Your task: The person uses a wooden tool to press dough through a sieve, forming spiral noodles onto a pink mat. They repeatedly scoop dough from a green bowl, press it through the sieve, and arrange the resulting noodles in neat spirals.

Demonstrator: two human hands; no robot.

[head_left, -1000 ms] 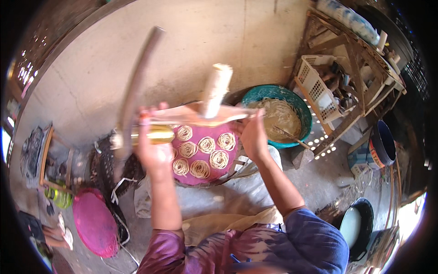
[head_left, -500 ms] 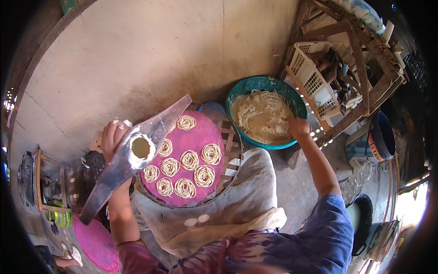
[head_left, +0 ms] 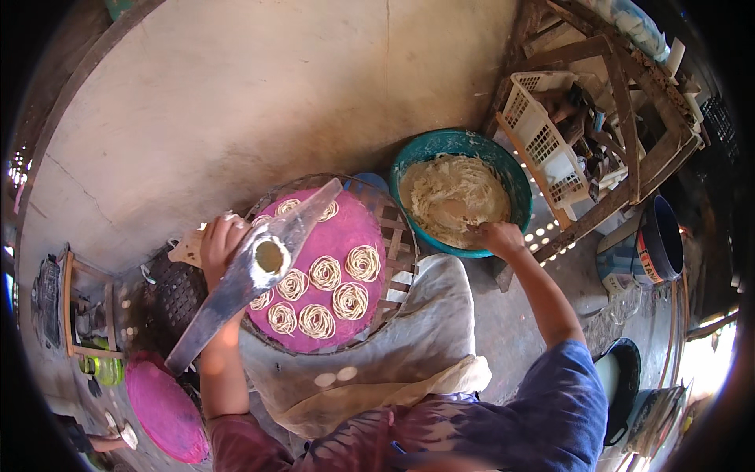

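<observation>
My left hand point(head_left: 222, 244) grips a long metal press point(head_left: 252, 275) with a round open cylinder in its middle, held slanted over a round pink mat point(head_left: 346, 236). Several coiled noodle spirals point(head_left: 350, 300) lie on the mat, which rests on a woven bamboo tray point(head_left: 393, 259). My right hand point(head_left: 497, 236) reaches into a teal bowl point(head_left: 503, 161) of pale dough point(head_left: 452, 197), fingers closed on the dough at its near edge.
A white plastic crate point(head_left: 543, 134) and wooden rack point(head_left: 629, 86) stand at the right. A dark bucket point(head_left: 661, 240) and a black pan point(head_left: 621, 377) sit lower right. Another pink mat point(head_left: 161, 409) lies lower left. A cloth point(head_left: 409, 346) covers my lap.
Both hands held the press with its wooden plunger a second ago. My right hand has left it and gone to the dough bowl; my left hand has lowered the press over the mat.
</observation>
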